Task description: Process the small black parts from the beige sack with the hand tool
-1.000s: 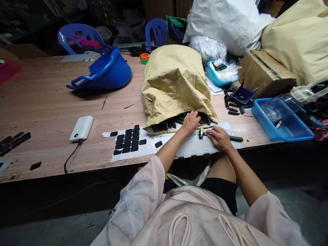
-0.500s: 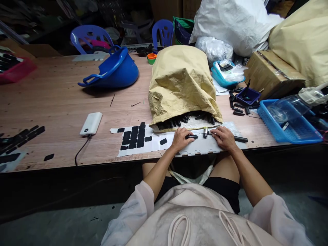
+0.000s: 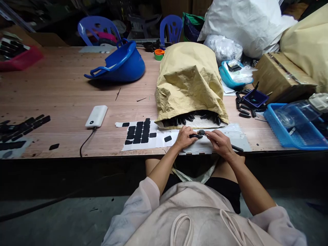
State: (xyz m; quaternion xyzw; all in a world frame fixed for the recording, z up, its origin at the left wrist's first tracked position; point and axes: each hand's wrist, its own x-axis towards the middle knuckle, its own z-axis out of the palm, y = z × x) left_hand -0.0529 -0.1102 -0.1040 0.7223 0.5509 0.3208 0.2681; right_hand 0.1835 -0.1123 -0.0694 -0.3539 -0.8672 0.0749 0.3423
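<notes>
Near the table's front edge, my left hand pinches a small black part above a pale sheet. My right hand is closed around the handle of a small hammer, whose round head is at the black part's right end. The dark handle end sticks out to the right of my hand. Just behind my hands lies a yellowish sack, its open mouth toward me, showing many black parts. Left of my left hand, rows of black rounded pieces lie on white paper.
A white power bank with a cable and a blue basket stand to the left. A blue tray, a purple dish, loose black parts and a cardboard box are on the right. A red tray is far left.
The hammer has moved from beside the black part to its right end, its head turned, and my right hand has risen slightly. The camera view has shifted, so the table appears further right.
</notes>
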